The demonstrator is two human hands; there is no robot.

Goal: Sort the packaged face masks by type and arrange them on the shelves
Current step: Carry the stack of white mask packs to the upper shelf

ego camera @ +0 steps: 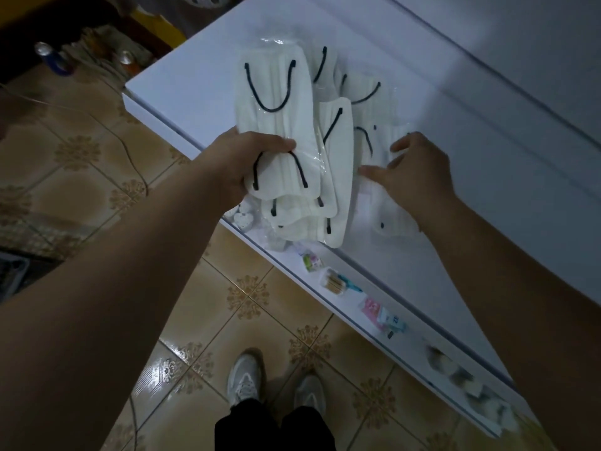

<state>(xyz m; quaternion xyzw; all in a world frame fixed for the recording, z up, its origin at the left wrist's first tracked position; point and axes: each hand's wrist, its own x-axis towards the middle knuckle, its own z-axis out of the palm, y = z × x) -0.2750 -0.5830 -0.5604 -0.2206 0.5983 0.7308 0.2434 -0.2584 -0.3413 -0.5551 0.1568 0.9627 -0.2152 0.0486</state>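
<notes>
Brown patterned glossy floor tiles [250, 297]; pair of white sneakers [245, 380]; clear pack of cotton swabs [335, 281] near white counter [182, 76] front edge.

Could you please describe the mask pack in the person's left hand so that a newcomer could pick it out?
Start at the white counter top. The left hand grips the top mask pack by its near end. Unlike its neighbours, it is held up, with two full black ear loops showing.
</notes>
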